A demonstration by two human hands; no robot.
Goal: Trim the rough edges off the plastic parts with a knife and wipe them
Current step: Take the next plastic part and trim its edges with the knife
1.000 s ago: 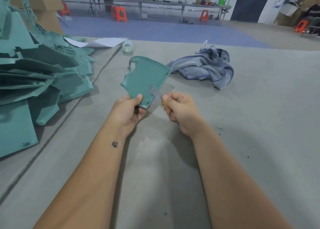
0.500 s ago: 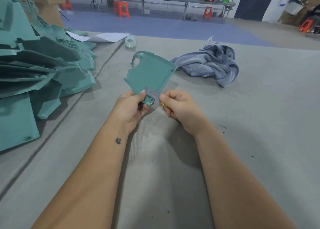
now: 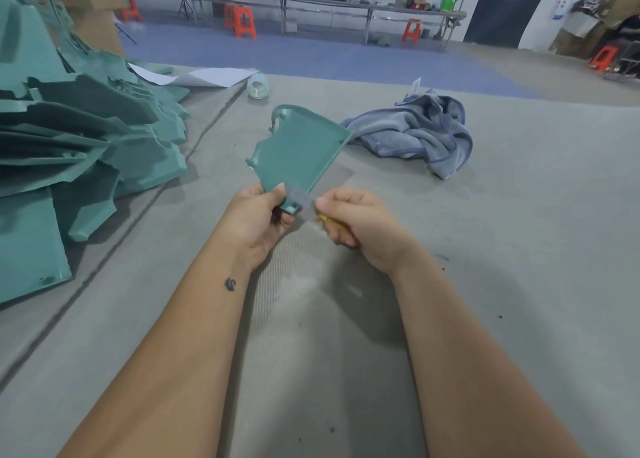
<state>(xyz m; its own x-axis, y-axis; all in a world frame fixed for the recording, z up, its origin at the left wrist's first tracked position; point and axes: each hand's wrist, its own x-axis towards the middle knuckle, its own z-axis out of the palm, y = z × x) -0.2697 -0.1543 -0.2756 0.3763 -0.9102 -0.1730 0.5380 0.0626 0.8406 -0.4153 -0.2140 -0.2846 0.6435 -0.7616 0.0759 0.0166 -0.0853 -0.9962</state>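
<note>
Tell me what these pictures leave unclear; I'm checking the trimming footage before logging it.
Head view only:
- Knife: the blade is motion-blurred; the right hand hides most of the handle.
- Plastic part: the left hand covers its near corner, so edge roughness there can't be judged.
- Pile of parts: cut off by the left edge.
- Cloth: its label is too small to read.

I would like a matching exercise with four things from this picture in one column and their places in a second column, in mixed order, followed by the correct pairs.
Things
1. green plastic part
2. knife
3. grey-blue cloth
4. roll of tape

Places
A. crumpled on the table, right of the held part
B. held in the right hand
C. lying beside the white paper
D. gripped at its lower corner by the left hand

Pairs: 1-D, 2-B, 3-A, 4-C
</note>
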